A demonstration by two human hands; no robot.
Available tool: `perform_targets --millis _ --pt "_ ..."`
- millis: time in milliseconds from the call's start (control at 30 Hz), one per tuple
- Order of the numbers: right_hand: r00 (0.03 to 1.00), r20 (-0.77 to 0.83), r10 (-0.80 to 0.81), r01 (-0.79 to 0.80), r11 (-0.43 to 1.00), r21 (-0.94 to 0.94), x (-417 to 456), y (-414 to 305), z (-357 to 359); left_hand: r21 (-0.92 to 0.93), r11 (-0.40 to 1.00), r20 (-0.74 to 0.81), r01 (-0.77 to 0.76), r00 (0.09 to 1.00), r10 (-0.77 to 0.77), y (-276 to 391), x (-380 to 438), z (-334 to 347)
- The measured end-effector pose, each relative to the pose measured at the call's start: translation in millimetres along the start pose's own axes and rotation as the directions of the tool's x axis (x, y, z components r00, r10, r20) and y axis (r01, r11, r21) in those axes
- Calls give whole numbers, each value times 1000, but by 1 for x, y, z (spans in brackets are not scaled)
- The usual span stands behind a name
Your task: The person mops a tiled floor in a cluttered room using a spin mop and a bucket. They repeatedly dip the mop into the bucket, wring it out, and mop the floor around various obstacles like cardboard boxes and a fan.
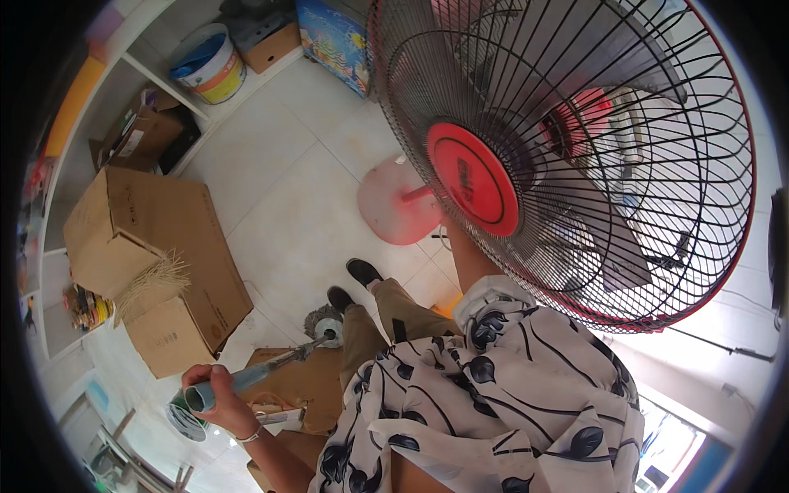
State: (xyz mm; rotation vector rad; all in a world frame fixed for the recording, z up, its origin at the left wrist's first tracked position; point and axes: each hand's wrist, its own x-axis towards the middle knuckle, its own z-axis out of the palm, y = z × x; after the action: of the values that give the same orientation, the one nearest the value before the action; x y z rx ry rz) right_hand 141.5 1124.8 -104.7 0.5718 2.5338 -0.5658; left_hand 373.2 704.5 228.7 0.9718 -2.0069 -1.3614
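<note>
My left hand (227, 400) is shut around the hollow upper end of a light-blue mop handle (253, 377). The handle slants down to a grey string mop head (320, 317) on the floor by my shoes. A large pedestal fan with a black wire grille and a red centre cap (473, 179) fills the upper right, close to me. Its red stem leads down to a rounded pinkish base (397, 200) on the tiles. My right forearm (471, 259) reaches in behind the lower left of the grille, which hides my right hand and whatever it touches.
A big cardboard box (179, 234), with broom bristles (154, 280) in front of it, stands at left. Behind are white shelves with a paint bucket (212, 65). Flattened cardboard (308, 382) and a green-and-white container (185, 416) lie near the mop handle.
</note>
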Motion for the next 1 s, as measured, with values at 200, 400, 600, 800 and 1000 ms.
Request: perform_targets --millis 200,400,600,800,1000 --pt "944 -109 -312 210 820 -532 -24 -25 40 -47 999 22 24 999 -23 -6 30 13" --pt "966 169 -194 249 535 -808 6 -123 -9 -50 999 -9 -10 1000 9 -15 38 2" --pt "979 153 -135 152 -16 -988 79 -53 -6 -134 981 -91 -138 988 127 -17 47 2" --pt "979 135 -153 129 -47 -990 108 -27 8 -199 975 -74 -95 994 82 -16 62 4" --pt "975 182 -127 189 40 -981 78 -52 -6 -42 993 -161 -109 982 101 -22 66 -7"
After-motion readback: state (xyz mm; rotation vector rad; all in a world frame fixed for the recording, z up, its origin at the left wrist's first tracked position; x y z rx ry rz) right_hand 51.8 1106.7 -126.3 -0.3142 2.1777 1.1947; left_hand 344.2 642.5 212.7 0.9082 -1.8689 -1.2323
